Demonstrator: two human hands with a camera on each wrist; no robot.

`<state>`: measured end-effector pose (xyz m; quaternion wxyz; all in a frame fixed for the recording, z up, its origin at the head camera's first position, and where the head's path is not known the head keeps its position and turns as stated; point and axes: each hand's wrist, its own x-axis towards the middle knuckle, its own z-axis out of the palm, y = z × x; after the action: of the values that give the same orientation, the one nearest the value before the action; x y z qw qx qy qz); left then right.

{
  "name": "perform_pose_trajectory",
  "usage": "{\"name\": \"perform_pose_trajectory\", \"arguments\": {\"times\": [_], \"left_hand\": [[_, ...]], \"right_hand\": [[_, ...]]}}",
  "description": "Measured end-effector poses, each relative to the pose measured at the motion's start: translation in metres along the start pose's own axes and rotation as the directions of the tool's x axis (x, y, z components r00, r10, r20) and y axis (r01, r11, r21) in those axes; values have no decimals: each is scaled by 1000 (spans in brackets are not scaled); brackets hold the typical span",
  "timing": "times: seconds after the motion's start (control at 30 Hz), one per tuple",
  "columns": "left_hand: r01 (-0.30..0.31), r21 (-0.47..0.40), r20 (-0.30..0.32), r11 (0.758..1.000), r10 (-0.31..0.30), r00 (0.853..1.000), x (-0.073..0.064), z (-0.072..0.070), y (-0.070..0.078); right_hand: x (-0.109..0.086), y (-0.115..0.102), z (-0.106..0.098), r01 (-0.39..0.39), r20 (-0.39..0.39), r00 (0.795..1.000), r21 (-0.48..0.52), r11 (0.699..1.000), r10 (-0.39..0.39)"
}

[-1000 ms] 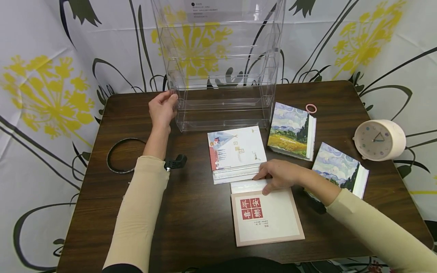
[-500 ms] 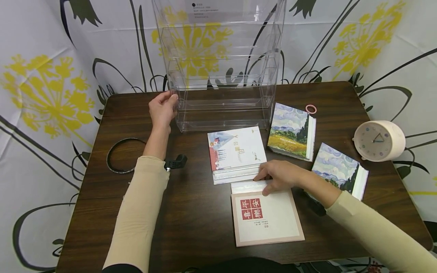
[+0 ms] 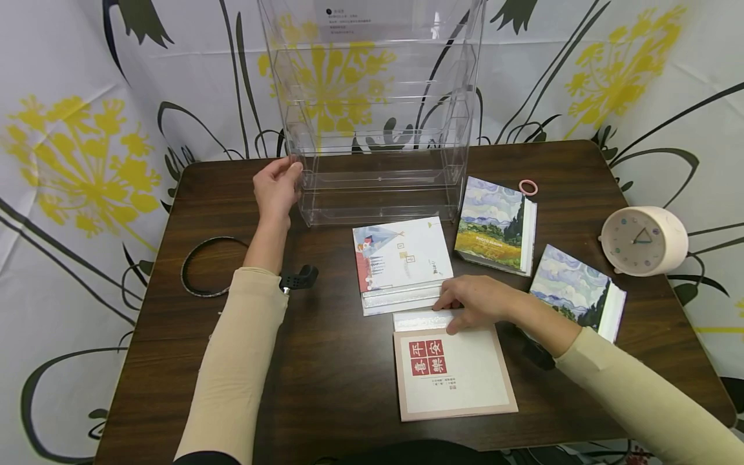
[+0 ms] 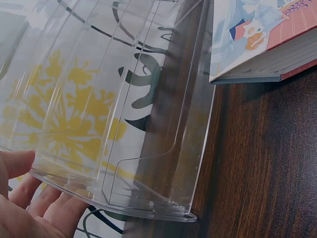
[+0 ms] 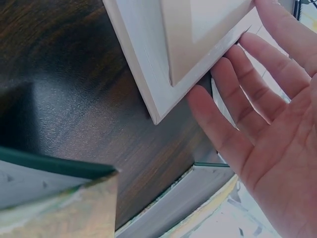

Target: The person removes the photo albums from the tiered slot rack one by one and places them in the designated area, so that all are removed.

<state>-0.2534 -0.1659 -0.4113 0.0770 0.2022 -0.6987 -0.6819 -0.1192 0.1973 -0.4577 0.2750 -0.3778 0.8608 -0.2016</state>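
My left hand (image 3: 276, 188) grips the left side edge of a clear plastic display rack (image 3: 380, 177) at the back of the table. In the left wrist view its thumb and fingers lie on opposite sides of the rack's edge (image 4: 124, 210). My right hand (image 3: 481, 301) holds a beige-bordered album (image 3: 482, 378) with red Chinese characters, its thumb over the cover and fingertips along the far edge. In the right wrist view those fingers (image 5: 218, 119) line the album's pale edge. Just beyond lies a white, red and blue illustrated album (image 3: 415, 255).
Two painted-cover photo albums, one farther back (image 3: 491, 226) and one nearer (image 3: 569, 284), lie to the right. Past them stand a round cream clock (image 3: 642, 240) and a pink ring (image 3: 527, 187). A dark hoop (image 3: 192, 274) lies left on the brown table (image 3: 331, 400).
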Motion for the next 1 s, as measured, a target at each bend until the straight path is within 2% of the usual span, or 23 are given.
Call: {"name": "perform_pose_trajectory", "arguments": {"times": [0.17, 0.27, 0.37, 0.47, 0.5, 0.57, 0.63, 0.7, 0.77, 0.83, 0.9, 1.0], "left_hand": [[-5, 4, 0, 1000, 5, 1000, 1, 0, 0], [-8, 2, -1, 1000, 8, 1000, 1, 0, 0], [-10, 5, -3, 1000, 10, 1000, 2, 0, 0], [-11, 12, -4, 1000, 11, 1000, 2, 0, -1], [-11, 12, -4, 1000, 11, 1000, 2, 0, -1], [-12, 13, -5, 1000, 12, 1000, 2, 0, -1], [-10, 9, -7, 1000, 11, 1000, 2, 0, -1], [-9, 4, -8, 1000, 9, 1000, 3, 0, -1], [-8, 4, -11, 1000, 8, 1000, 3, 0, -1], [-3, 6, -13, 1000, 3, 1000, 3, 0, -1], [2, 15, -12, 1000, -2, 1000, 3, 0, -1], [7, 30, -11, 1000, -6, 1000, 4, 0, -2]], "right_hand": [[-1, 1, -8, 18, 2, 1000, 44, 999, -18], [-2, 3, -18, 29, -31, 999, 83, 996, -26], [-3, 5, -32, 34, -120, 993, 109, 993, -21], [-3, 8, -51, 21, -267, 964, 111, 994, 9], [-3, 8, -57, 5, -321, 947, 105, 994, 29], [-3, 10, -71, -38, -435, 897, 100, 994, 78], [-2, 12, -84, -94, -541, 829, 113, 989, 141], [-1, 15, -96, -151, -629, 749, 143, 978, 207], [3, 18, -107, -176, -693, 675, 185, 967, 256], [7, 22, -116, -185, -731, 617, 224, 957, 290], [12, 26, -123, -183, -744, 587, 262, 948, 319], [20, 31, -132, -177, -735, 572, 323, 930, 364]]}}
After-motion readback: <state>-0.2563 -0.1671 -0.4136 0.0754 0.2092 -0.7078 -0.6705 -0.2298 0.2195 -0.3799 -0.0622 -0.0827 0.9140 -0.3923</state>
